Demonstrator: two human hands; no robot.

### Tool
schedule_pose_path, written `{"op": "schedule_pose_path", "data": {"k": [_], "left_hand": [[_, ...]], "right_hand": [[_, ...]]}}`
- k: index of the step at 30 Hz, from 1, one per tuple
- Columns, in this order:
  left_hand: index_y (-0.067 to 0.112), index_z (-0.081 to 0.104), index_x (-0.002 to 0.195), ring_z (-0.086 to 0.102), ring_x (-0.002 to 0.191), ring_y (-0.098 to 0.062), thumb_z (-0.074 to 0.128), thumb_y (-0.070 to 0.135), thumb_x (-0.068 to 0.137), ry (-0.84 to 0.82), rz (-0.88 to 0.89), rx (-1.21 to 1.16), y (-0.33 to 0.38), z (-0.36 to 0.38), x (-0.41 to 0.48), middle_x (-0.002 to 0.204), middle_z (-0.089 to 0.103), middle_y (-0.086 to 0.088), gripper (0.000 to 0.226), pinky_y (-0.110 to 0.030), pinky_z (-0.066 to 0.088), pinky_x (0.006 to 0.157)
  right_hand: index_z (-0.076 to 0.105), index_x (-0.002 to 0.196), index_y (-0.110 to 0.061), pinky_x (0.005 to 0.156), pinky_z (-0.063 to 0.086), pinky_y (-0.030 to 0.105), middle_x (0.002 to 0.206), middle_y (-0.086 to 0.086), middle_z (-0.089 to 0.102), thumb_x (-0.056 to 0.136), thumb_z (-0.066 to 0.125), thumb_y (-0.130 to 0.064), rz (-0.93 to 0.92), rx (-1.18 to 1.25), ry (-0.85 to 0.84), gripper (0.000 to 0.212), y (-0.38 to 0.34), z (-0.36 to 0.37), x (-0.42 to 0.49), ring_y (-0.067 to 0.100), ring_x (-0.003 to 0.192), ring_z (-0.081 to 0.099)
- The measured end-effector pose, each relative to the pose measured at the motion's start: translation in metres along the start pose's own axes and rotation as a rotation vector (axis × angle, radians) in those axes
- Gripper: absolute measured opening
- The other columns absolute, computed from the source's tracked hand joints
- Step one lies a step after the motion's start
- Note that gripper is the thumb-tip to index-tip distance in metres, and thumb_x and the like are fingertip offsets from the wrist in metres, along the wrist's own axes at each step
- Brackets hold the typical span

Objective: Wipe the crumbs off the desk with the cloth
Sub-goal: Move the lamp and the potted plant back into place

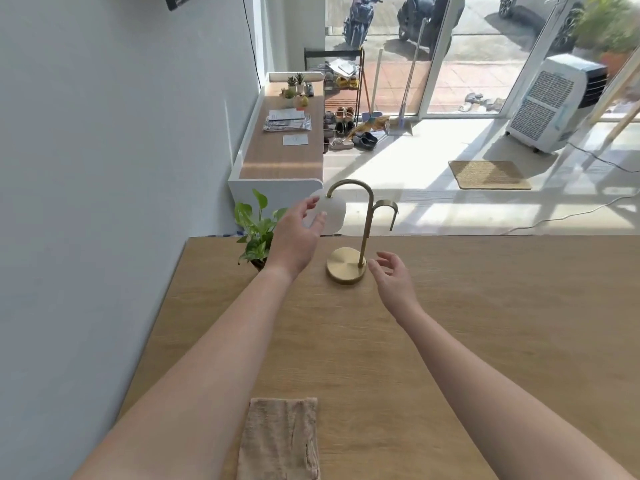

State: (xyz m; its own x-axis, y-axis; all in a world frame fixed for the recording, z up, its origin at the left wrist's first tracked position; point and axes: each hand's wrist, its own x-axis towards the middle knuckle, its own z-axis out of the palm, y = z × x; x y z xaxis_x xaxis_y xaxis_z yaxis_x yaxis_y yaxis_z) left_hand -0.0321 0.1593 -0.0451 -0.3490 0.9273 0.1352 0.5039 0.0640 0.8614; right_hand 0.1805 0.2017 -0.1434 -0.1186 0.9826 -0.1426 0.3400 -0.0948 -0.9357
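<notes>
Cloth location: The cloth (280,438) is lying folded flat at the near edge of the worktop (485,323), between the two forearms and well apart from both hands. Nothing is holding it.
Left hand: The left hand (294,237) is hovering at the white shade (334,214) of the lamp, with its fingers (311,204) spreading apart and relaxed. It cannot be told whether they are touching the shade.
Right hand: The right hand (393,275) is hovering just beside the lamp stem (363,244), fingers apart and loosely curving, gripping nothing.
Crumbs: None are showing against the wood grain; they are too small to tell.
Probable step: Both hands appear to be reaching for the lamp, likely to clear the surface before wiping.
Risk, tipping: The shade is hanging from an arched neck, off to one side of the round base (344,268), which is standing near the far edge. Pushing at the shade alone is likely to tilt the lamp over that edge.
Risk, plant: The potted plant (256,230) is sitting just beside the left wrist; a sideways sweep of that arm risks knocking it.
Risk, cloth: The forearms are passing on either side of the cloth; drawing them back low risks dragging it off the near edge.
Risk, coverage: Wiping around the base without lifting it risks leaving crumbs beneath it.
</notes>
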Motion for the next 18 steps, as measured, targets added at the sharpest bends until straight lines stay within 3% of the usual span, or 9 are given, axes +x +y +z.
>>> {"op": "schedule_pose_path", "data": {"k": [3,6,9,18], "left_hand": [[0.020,0.055,0.152,0.054,0.138,-0.014,0.059,0.039,0.108,0.024,0.056,0.076,0.008,0.007,0.021,0.150,0.060,0.004,0.049,-0.039,0.046,0.116],[0.019,0.054,0.153,0.054,0.139,-0.014,0.059,0.039,0.107,0.027,0.090,0.112,0.011,0.014,0.041,0.150,0.061,0.003,0.050,-0.040,0.045,0.117],[0.020,0.056,0.152,0.055,0.138,-0.014,0.061,0.038,0.107,0.016,0.105,0.122,0.012,0.019,0.055,0.148,0.063,0.004,0.049,-0.039,0.045,0.117],[0.020,0.073,0.133,0.066,0.118,-0.010,0.070,0.026,0.101,0.102,0.187,0.121,0.008,0.031,0.069,0.127,0.075,0.008,0.033,-0.036,0.053,0.106]], "right_hand": [[0.056,0.146,-0.020,0.076,0.047,0.023,0.136,0.000,0.062,0.104,0.065,-0.042,0.025,-0.015,-0.014,0.048,0.004,0.003,0.027,0.015,0.112,0.061],[0.055,0.147,-0.021,0.090,0.048,0.032,0.140,0.003,0.062,0.103,0.065,-0.042,0.051,-0.041,-0.029,0.050,0.013,0.007,0.049,0.016,0.114,0.061],[0.053,0.149,-0.020,0.092,0.046,0.033,0.143,0.005,0.060,0.103,0.065,-0.040,0.076,-0.058,-0.056,0.051,0.020,0.012,0.068,0.015,0.111,0.059],[0.051,0.154,-0.023,0.100,0.052,0.038,0.144,0.004,0.061,0.104,0.066,-0.039,0.109,-0.118,-0.100,0.055,0.043,0.026,0.097,0.014,0.117,0.059]]}}
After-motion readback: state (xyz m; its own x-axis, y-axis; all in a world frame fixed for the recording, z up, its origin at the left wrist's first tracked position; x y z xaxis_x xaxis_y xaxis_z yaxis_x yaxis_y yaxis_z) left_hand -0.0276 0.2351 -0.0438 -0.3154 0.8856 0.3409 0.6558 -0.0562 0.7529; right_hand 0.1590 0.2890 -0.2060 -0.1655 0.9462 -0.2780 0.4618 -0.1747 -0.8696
